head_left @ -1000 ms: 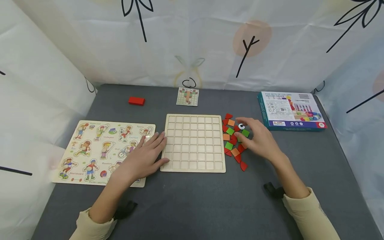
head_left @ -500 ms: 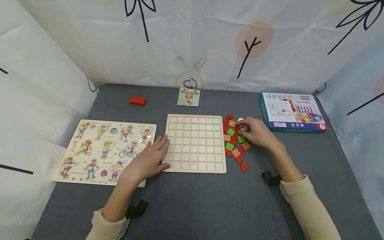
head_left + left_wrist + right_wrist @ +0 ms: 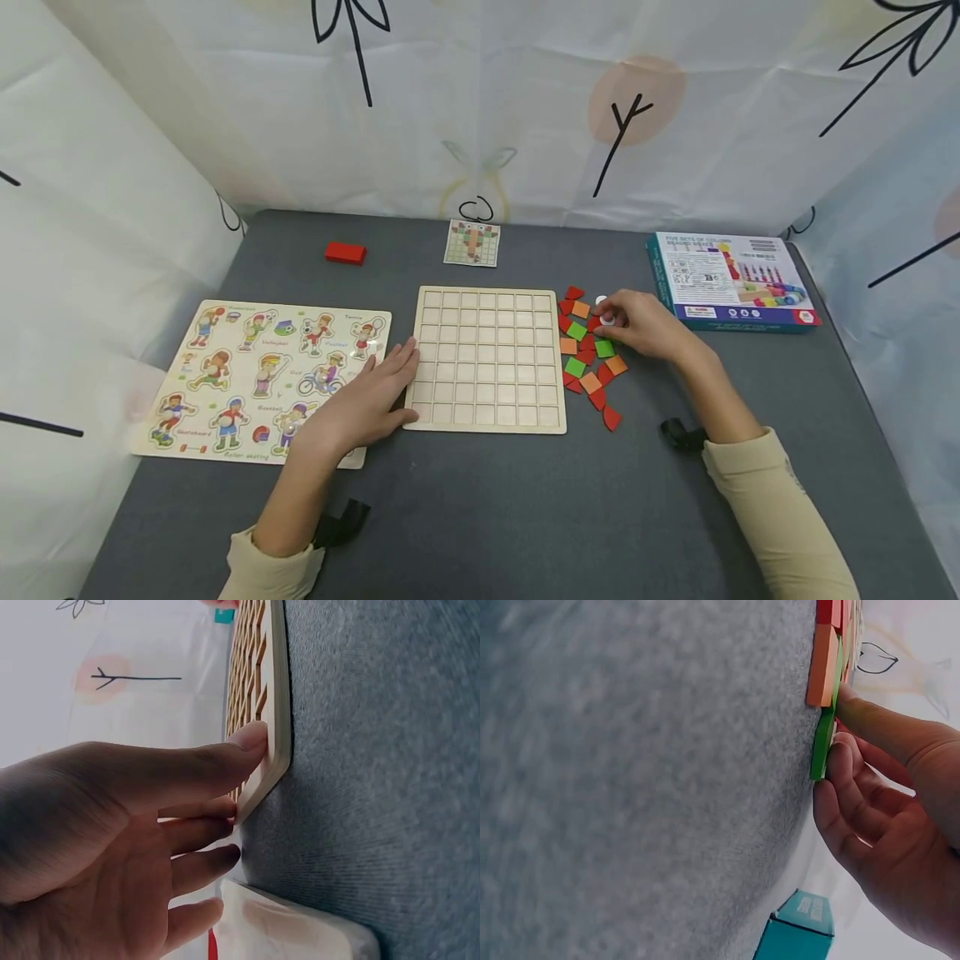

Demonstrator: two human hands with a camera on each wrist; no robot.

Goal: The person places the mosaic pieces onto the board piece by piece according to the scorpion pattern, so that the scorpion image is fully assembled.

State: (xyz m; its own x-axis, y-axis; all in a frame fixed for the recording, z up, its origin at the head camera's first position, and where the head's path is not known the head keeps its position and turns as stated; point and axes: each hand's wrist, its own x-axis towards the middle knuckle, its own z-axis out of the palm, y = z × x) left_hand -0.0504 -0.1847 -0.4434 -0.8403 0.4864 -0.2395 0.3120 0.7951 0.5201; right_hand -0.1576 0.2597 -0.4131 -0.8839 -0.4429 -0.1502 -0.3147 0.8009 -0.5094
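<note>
A wooden grid board lies at the middle of the grey table. My left hand rests along its left edge with fingers extended; in the left wrist view the thumb touches the board's corner rim. Beside the board's right edge lies a cluster of red, orange and green tiles. Over its upper right part my right hand pinches a small white disc between thumb and index finger. A second white disc shows just behind it. A green tile sits against those fingertips in the right wrist view.
A picture puzzle board lies at left, partly under the left forearm. Behind are a red block, a small pattern card and a flat box at the right. White printed cloth encloses the back and sides.
My right hand has lowered and closed its thumb and index finger round the white disc. A green tile beside the thumb is now uncovered. My left hand stays at the board's edge.
</note>
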